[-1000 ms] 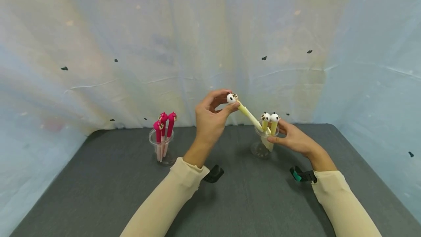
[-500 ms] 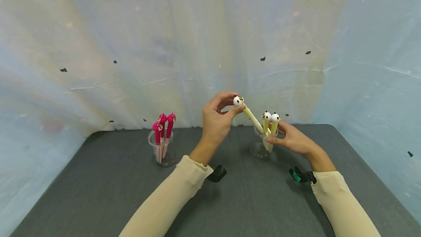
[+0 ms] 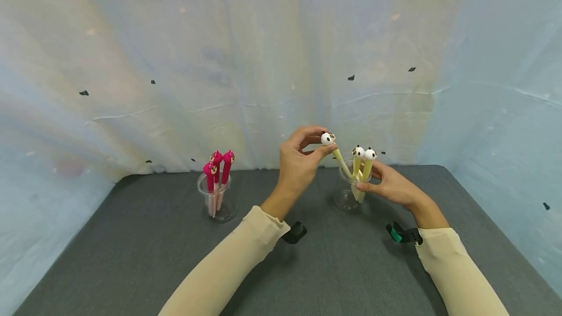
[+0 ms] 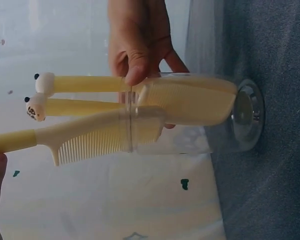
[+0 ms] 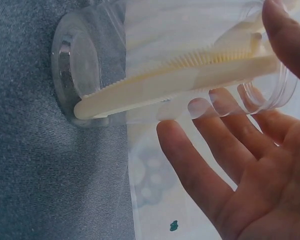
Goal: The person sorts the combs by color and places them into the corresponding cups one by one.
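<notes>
My left hand pinches a pale yellow comb by its panda-topped handle. The comb slants down to the right, and the end of its toothed part is inside the mouth of a clear plastic jar. My right hand grips that jar near its rim, thumb on the near side and fingers around the far side. Two more yellow combs stand in the jar, their panda-head handles rising above the rim. In the right wrist view, a comb's tip reaches the jar's bottom.
Left of my hands, a second clear jar holds several bright pink combs with figure heads. Both jars stand on a dark grey table. A pale patterned curtain hangs behind it.
My left hand has moved right and slightly down, carrying the comb closer to the jar and deeper into its mouth. My right hand stays in place on the jar.
</notes>
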`<state>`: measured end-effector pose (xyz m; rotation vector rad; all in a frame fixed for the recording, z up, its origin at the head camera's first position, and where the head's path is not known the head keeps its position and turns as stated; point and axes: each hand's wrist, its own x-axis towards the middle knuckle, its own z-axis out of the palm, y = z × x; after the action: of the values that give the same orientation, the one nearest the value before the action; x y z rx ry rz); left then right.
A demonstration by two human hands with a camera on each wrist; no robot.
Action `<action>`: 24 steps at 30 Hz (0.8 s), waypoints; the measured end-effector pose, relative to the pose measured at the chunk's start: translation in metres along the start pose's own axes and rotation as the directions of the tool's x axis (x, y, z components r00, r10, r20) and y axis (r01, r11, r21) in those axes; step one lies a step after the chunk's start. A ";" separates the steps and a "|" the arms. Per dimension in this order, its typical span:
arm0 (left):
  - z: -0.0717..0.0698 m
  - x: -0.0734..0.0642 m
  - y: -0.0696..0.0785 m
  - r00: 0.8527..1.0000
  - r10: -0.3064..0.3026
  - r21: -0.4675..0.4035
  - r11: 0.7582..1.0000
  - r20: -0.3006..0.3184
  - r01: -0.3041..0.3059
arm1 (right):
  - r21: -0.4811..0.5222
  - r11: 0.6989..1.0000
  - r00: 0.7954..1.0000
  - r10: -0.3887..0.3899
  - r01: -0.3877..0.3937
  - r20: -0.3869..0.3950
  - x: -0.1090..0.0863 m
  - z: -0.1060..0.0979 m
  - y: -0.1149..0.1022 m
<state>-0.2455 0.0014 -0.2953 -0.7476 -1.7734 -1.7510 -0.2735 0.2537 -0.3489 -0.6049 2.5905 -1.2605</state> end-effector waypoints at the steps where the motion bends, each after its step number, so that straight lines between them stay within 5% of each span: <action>1: 0.001 0.000 -0.001 1.000 0.002 0.001 1.000 0.004 -0.002 | 0.000 1.000 1.000 0.000 0.000 0.000 0.000 0.000 0.000; 24: 0.022 -0.010 -0.023 0.997 -0.030 0.098 0.995 0.064 0.023 | 0.020 1.000 1.000 -0.018 0.018 0.005 0.001 0.000 0.003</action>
<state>-0.2548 0.0231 -0.3191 -0.7518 -1.9057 -1.6613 -0.2750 0.2544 -0.3512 -0.6282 2.5711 -1.2866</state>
